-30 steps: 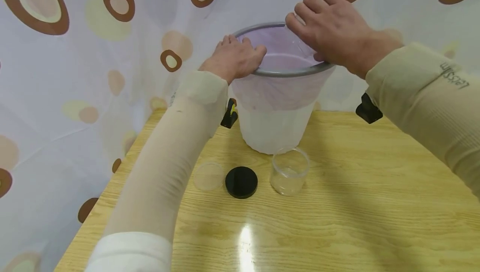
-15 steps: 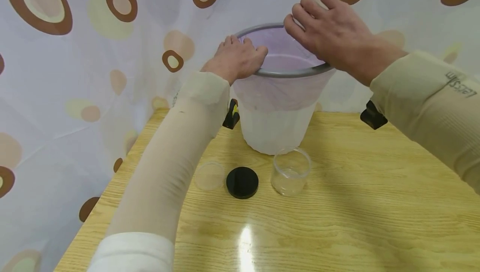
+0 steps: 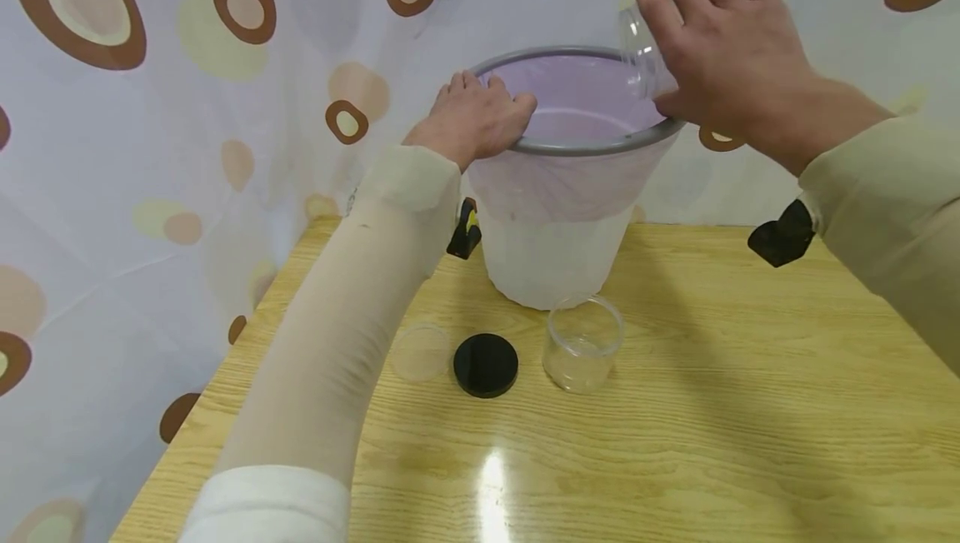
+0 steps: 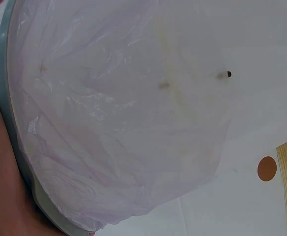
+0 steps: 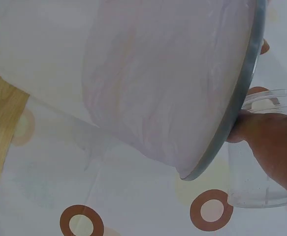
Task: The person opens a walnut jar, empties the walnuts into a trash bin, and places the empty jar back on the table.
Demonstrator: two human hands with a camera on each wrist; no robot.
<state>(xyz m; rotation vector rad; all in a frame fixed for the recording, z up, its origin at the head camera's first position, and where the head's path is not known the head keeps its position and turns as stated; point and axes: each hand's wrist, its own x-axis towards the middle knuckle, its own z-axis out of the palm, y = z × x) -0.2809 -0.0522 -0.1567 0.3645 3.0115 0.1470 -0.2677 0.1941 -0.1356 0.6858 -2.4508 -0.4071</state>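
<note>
A white bin (image 3: pixel 551 251) lined with a pale purple plastic bag (image 3: pixel 577 185) stands upright on the table. My left hand (image 3: pixel 476 114) grips the left side of its grey rim (image 3: pixel 585 146), fingers over the edge; in the left wrist view part of the hand (image 4: pixel 3 172) lies against the rim. My right hand (image 3: pixel 735 47) holds a clear plastic jar (image 3: pixel 639 52) at the right side of the rim. Seen from the right wrist, the thumb (image 5: pixel 273 130) crosses the jar (image 5: pixel 251 182) close beside the rim. Most of the jar is hidden behind the hand in the head view.
In front of the bin, a second clear jar (image 3: pixel 581 347) stands without a lid on the wooden table (image 3: pixel 675 460). Left of it lie a black round lid (image 3: pixel 486 366) and a clear disc (image 3: pixel 422 351). A patterned curtain (image 3: pixel 247 127) hangs behind and to the left.
My right hand has moved right, from over the bin's opening to its right rim, and the jar it holds has come into view. The left hand has stayed on the rim.
</note>
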